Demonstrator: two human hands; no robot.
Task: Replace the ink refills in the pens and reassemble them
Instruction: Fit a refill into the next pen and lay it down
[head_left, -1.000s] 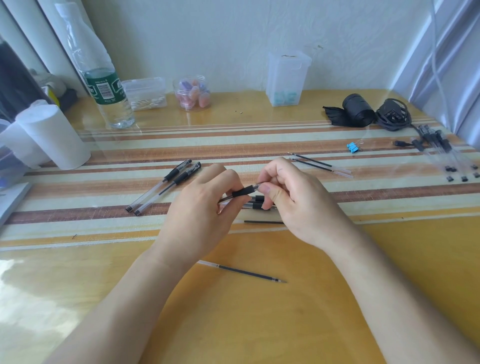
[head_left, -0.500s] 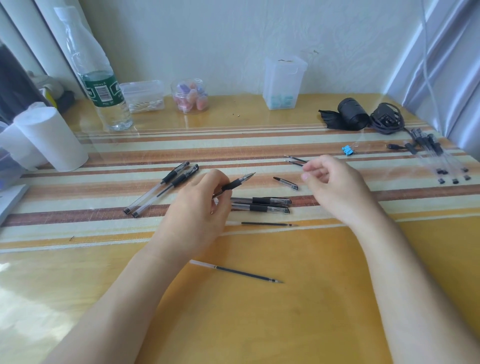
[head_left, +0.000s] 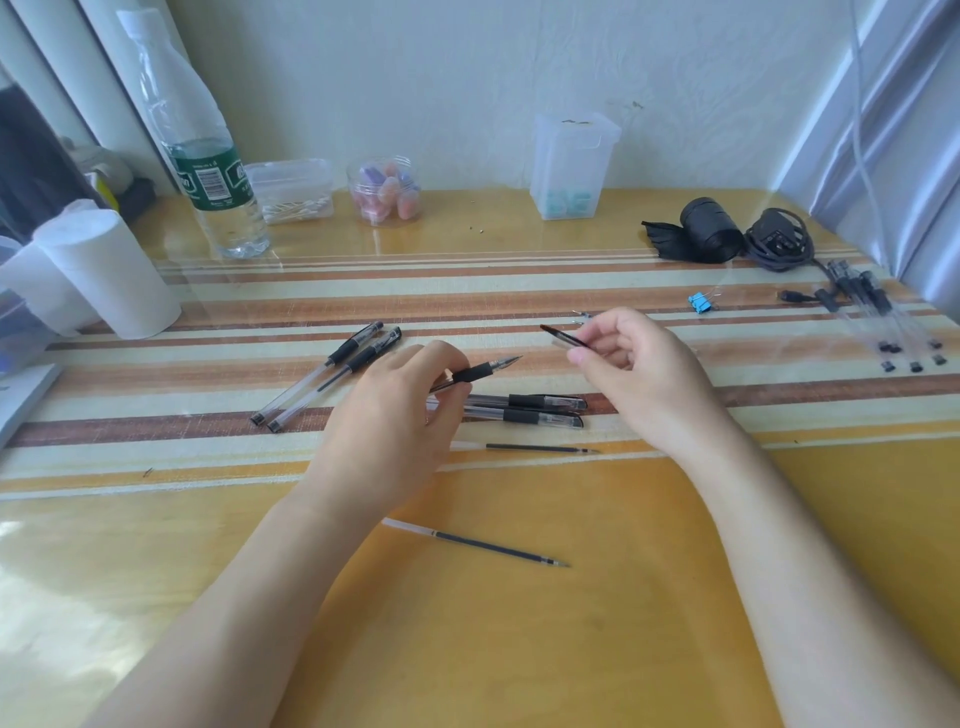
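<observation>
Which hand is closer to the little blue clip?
Right. The right hand, holding a pen cap, sits just left of the blue clip and nearer the person. The left hand, gripping a pen, is farther left, beyond the right hand.

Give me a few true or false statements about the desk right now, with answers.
1. The left hand holds an uncapped pen. True.
2. The right hand pinches a pen cap. True.
3. Both loose refills lie on the striped mat. False: the far refill lies on the striped mat, the near refill on the bare tabletop.
4. The blue binder clip sits beside the water bottle. False: the blue binder clip lies far right of the water bottle.
</observation>
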